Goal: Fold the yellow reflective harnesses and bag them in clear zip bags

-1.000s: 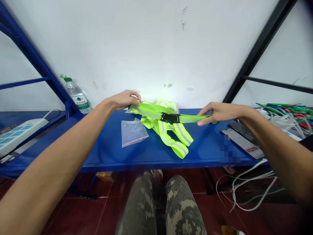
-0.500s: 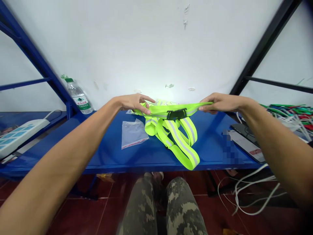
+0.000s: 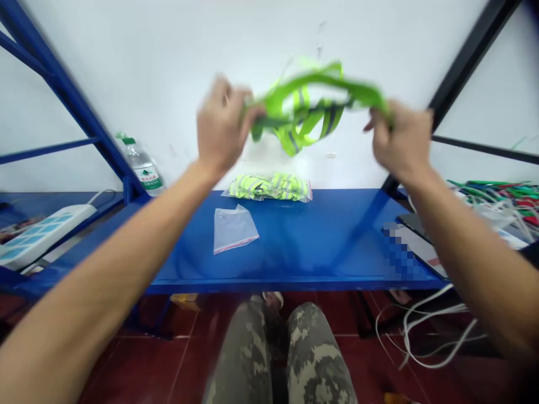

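Observation:
A neon-yellow reflective harness (image 3: 324, 81) of grey-striped straps hangs in the air before the wall, blurred by motion. My left hand (image 3: 225, 120) is closed on its left end, and my right hand (image 3: 400, 134) grips the right end. Between them the belt arches upward, while looser straps dangle behind and below it. The black buckle cannot be made out clearly. On the blue table (image 3: 311, 247) underneath, a flat clear zip bag (image 3: 234, 229) lies by itself. Behind it sit bagged neon straps (image 3: 269, 187) in clear plastic, against the wall.
A water bottle (image 3: 145, 168) leans at the wall on the left, near a white power strip (image 3: 46, 233). To the right are a phone-like device (image 3: 421, 247), coloured cable ties (image 3: 514, 196) and white cables (image 3: 421, 336) hanging down. Blue and black frame bars slant at both sides.
Both hands have risen from just above the table to wall height, lifting the harness off it. The bagged straps behind are now uncovered. My left hand's fingers have closed around the belt.

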Demonstrator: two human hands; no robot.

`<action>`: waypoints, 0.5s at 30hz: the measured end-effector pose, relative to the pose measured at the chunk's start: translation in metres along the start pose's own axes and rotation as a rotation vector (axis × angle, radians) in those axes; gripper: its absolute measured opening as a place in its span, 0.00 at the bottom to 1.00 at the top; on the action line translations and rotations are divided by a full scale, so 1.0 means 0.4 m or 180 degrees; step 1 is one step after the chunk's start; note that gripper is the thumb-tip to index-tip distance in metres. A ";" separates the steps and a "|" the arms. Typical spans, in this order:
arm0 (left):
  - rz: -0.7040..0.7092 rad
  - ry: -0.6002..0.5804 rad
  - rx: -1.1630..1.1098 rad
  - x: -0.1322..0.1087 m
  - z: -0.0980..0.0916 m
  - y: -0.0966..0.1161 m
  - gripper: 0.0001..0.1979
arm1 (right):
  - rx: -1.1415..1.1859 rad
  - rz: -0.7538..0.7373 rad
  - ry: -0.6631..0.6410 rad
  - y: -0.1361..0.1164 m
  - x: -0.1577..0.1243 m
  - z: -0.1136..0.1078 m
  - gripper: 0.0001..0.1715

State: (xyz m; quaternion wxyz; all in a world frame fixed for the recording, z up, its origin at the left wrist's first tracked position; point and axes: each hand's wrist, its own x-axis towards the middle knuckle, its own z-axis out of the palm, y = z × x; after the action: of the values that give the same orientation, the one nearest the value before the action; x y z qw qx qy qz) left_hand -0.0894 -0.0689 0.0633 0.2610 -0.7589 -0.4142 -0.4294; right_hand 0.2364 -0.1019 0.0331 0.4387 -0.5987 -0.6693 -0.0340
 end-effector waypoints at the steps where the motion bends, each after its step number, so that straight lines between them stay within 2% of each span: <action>1: 0.0006 -0.0498 0.0023 -0.088 0.032 -0.002 0.27 | -0.0435 -0.0334 0.0158 0.038 -0.059 0.041 0.22; 2: 0.0086 -0.0958 -0.0039 -0.175 0.063 -0.006 0.24 | -0.0693 -0.0556 -0.0064 0.078 -0.116 0.081 0.24; 4: 0.0480 -0.1671 -0.0058 -0.322 0.113 -0.017 0.20 | -0.1009 -0.0751 -0.0928 0.150 -0.214 0.148 0.28; 5: 0.0672 -0.1925 -0.0019 -0.376 0.128 -0.022 0.19 | -0.1047 -0.0822 -0.1277 0.178 -0.252 0.172 0.28; 7: 0.0959 -0.2230 0.0056 -0.440 0.137 -0.026 0.18 | -0.0982 -0.0966 -0.1802 0.216 -0.305 0.199 0.29; 9: 0.1068 -0.2448 0.0042 -0.454 0.126 -0.017 0.17 | -0.0884 -0.1077 -0.2136 0.226 -0.331 0.205 0.30; 11: 0.0985 -0.2668 -0.0034 -0.440 0.110 0.011 0.22 | -0.0781 -0.1119 -0.2349 0.215 -0.339 0.200 0.31; 13: 0.0820 -0.2820 -0.0052 -0.419 0.105 0.058 0.30 | -0.0590 -0.1092 -0.2500 0.193 -0.339 0.195 0.33; 15: 0.0735 -0.2824 0.0014 -0.409 0.117 0.115 0.30 | -0.0363 -0.1026 -0.2592 0.170 -0.339 0.197 0.37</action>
State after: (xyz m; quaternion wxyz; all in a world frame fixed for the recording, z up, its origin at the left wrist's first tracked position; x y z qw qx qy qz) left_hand -0.0768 -0.1239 -0.1036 0.1062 -0.9101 -0.3995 -0.0302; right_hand 0.2361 -0.1426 -0.1331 0.0945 -0.4745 -0.8694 0.0999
